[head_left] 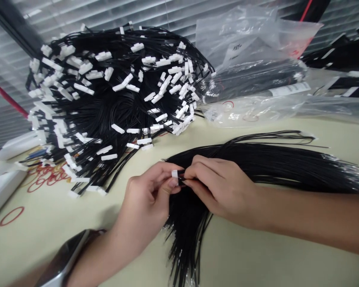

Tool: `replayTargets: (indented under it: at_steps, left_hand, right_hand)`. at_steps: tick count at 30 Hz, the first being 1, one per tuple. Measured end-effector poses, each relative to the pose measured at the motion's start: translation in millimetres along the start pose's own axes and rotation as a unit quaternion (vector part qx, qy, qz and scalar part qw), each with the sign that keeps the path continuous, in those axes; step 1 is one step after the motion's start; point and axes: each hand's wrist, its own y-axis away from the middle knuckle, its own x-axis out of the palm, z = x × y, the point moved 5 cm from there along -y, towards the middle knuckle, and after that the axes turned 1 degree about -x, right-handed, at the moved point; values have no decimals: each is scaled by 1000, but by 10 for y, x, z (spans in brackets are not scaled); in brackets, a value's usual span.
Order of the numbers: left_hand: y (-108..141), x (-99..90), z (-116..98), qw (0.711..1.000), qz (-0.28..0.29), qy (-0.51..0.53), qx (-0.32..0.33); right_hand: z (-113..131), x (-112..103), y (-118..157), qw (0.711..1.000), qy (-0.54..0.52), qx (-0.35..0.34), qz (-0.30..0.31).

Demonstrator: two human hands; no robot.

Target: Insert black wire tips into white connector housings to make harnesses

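Observation:
Between thumb and fingers of my left hand is a small white connector housing. My right hand pinches black wire right beside the housing, where the wire meets it. How far the wire ends sit inside cannot be made out. Beneath both hands lies a thick bundle of loose black wires with shiny metal tips, fanning to the right and down toward me.
A large heap of black wires with white connectors stands at the back left. Red rubber bands lie near a white box. Clear plastic bags holding black wires rest at the back right.

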Motion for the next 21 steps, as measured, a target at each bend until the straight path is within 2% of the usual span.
replayTargets:
  at_steps: [4,7,9,11,14,17,21]
  left_hand:
    - [101,21,5,995,-20,-79,49]
    - [185,55,-9,973,-59,-195,112]
    - [195,74,-14,963,-71,-224,132]
    - [155,67,-1,976,-64,-173,117]
    - [51,37,43,996,-26,-55,57]
    - [-27,16,91,1000,19,5,10]
    - [-61,8,114,998,53,33,18]
  right_hand:
    - [-8,-11,14,1000,-2,13,-5]
    - [-1,-10,15,1000,19,12,-3]
    - [-3,-10,7,1000,21,17,-5]
    - [-28,-8,-3,999,4,38,-4]
    - [-88,9,-7,996,-32,81,8]
    - [-107,23,-4,996,-28,77,22]
    - [-105,21,-4,997,-31,72,29]
